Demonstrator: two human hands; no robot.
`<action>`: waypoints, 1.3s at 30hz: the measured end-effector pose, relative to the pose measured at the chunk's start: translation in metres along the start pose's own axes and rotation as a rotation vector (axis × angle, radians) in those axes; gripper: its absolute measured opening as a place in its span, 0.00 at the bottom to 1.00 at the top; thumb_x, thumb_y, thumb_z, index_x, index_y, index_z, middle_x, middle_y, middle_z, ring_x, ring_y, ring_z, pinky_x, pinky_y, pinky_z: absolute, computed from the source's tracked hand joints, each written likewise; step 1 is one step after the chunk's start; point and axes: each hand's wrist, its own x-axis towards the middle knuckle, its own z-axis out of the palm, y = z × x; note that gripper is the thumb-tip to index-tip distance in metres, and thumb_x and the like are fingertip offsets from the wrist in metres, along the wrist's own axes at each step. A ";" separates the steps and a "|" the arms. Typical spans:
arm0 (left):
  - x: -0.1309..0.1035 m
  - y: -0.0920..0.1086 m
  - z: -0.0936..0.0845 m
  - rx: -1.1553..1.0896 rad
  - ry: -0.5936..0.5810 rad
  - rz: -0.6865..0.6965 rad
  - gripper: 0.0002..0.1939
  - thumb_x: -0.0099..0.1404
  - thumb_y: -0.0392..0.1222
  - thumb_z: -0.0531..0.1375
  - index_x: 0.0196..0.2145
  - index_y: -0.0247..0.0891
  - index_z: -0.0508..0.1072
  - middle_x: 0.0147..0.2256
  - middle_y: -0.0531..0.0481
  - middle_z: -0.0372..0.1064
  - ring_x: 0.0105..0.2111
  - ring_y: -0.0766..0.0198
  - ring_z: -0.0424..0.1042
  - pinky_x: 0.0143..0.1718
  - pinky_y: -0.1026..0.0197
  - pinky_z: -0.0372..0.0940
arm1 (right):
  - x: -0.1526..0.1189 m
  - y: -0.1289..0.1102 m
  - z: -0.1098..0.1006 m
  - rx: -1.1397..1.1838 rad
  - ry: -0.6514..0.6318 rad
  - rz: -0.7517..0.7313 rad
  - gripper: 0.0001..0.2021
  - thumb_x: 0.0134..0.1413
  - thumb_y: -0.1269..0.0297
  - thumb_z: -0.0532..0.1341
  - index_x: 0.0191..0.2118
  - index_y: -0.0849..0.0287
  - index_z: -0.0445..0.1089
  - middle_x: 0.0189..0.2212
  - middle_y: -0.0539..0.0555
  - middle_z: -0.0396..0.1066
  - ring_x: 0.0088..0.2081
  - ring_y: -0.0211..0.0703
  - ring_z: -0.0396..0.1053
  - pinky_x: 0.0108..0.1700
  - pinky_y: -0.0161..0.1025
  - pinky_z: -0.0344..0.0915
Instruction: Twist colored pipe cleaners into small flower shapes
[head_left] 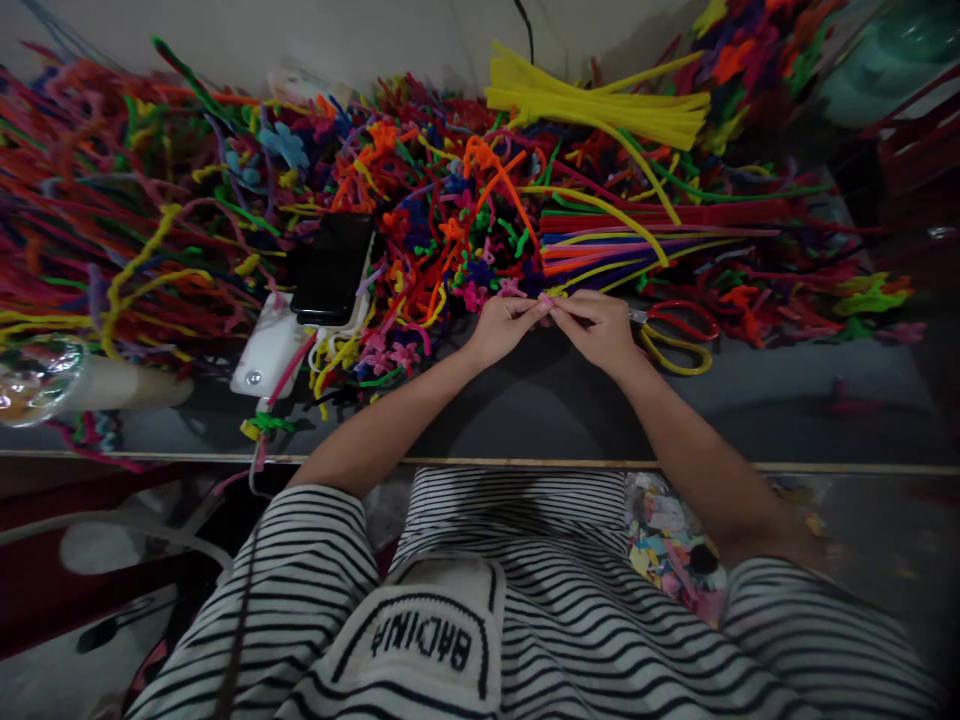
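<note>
My left hand (504,328) and my right hand (602,328) meet over the front of the dark table, fingertips pinched together. Between them a small bit of pink pipe cleaner (546,300) shows, mostly covered by my fingers. Just right of my right hand lies a pair of scissors (679,345) with red and yellow handles, its blades largely hidden by that hand. Behind my hands rests a bundle of loose pipe cleaners (600,250) in orange, purple, yellow and red. Small pink pipe-cleaner flowers (472,295) lie close to my left hand.
Pipe cleaners (90,220) in many colours are heaped along the table (517,420). A yellow bundle (592,100) tops the pile. Left of my hands are a black phone (334,270), a white device with a cable (270,350) and a tipped plastic cup (105,385). Scraps (671,550) fill a bag below.
</note>
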 end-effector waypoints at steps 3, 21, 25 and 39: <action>0.001 -0.009 0.000 -0.079 0.000 0.030 0.38 0.69 0.76 0.53 0.32 0.36 0.82 0.27 0.46 0.78 0.24 0.68 0.73 0.25 0.65 0.67 | 0.003 -0.002 0.003 0.114 0.025 0.210 0.14 0.62 0.52 0.66 0.35 0.54 0.84 0.29 0.52 0.80 0.30 0.41 0.72 0.36 0.41 0.69; -0.002 -0.013 -0.018 0.767 0.093 0.839 0.13 0.79 0.40 0.56 0.53 0.42 0.80 0.43 0.47 0.84 0.43 0.65 0.83 0.48 0.61 0.77 | 0.019 0.009 -0.011 0.520 -0.432 0.794 0.08 0.41 0.60 0.68 0.26 0.60 0.79 0.12 0.41 0.55 0.17 0.28 0.44 0.22 0.34 0.35; -0.002 -0.009 -0.018 0.768 0.181 0.856 0.10 0.77 0.42 0.60 0.50 0.41 0.80 0.38 0.49 0.84 0.38 0.67 0.83 0.44 0.64 0.76 | 0.021 0.005 -0.008 0.566 -0.407 0.833 0.08 0.40 0.59 0.67 0.24 0.59 0.78 0.15 0.44 0.62 0.18 0.29 0.47 0.21 0.34 0.37; -0.004 -0.008 -0.021 0.851 0.244 0.784 0.10 0.77 0.41 0.60 0.47 0.43 0.82 0.34 0.51 0.83 0.35 0.67 0.83 0.39 0.66 0.75 | 0.026 0.005 -0.010 0.690 -0.435 0.894 0.08 0.45 0.59 0.69 0.31 0.58 0.77 0.23 0.48 0.71 0.19 0.29 0.49 0.22 0.35 0.35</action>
